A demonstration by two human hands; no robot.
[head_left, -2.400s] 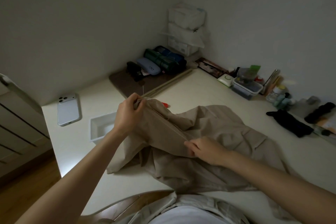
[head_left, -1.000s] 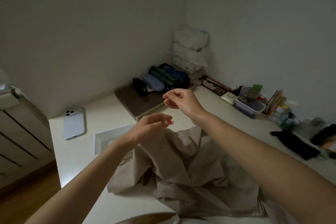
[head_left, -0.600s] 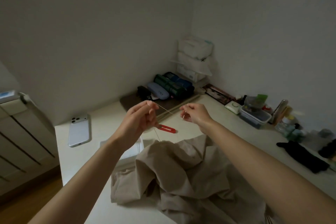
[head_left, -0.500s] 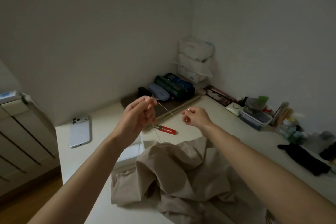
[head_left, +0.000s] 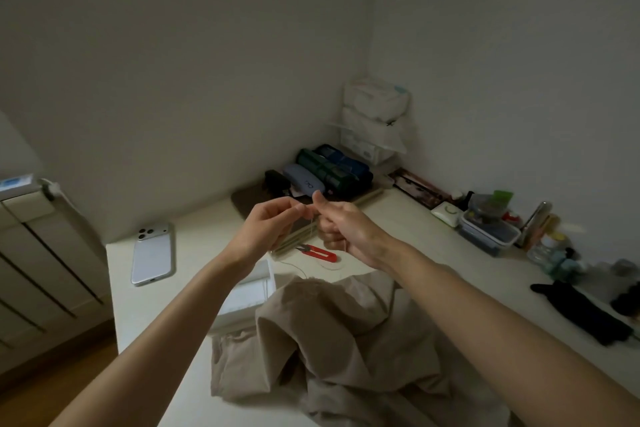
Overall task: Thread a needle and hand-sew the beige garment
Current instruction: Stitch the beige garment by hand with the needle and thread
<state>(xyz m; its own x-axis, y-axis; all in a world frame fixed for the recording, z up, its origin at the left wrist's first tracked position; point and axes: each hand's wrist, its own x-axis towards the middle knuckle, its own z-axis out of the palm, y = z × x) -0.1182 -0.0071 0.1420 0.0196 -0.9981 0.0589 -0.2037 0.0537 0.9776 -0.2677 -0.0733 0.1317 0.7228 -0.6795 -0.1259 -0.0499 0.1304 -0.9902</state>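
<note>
Both hands raised over the far part of the bench (head_left: 415, 246), fingertips meeting. Left hand (head_left: 273, 229): grip closed to a pinch on the thread (head_left: 294, 266), which trails down to the cloth. Right hand (head_left: 343, 229): fingers curled, thumb up, grip pinched on the needle (head_left: 313, 220), barely visible. Beige garment (head_left: 332, 333) crumpled on the near bench under the forearms. Red snips (head_left: 320, 252) just beyond it; phone (head_left: 152, 255) far left
</note>
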